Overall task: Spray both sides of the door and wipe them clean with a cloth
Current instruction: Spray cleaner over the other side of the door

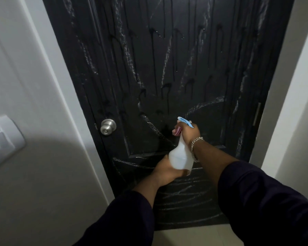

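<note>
I am standing in front of the black door, and it is closed. This side is wet all over. Drips run down the top and middle, and I see pale streaks near the bottom too, so I think most of the spraying on this side is done. I do not see a cloth anywhere, so I think the wiping is not done yet. The other side of the door is hidden from me, so I cannot tell if it has been sprayed; I guess it is left to do. My right hand holds the neck of the spray bottle, with my fingers curled round it by the trigger under the blue top. My left hand is under the fat bottom part of the bottle; it looks like it cups the bottle from below, but I cannot see those fingers well. The bottle is in the air just in front of the lower middle of the door, to the right of the silver knob and a bit lower. The bottle stands mostly upright and leans a little, with its top tipped toward the door. Its long way runs up and down, and the blue nozzle at the top points at the door, a little to the left.
</note>
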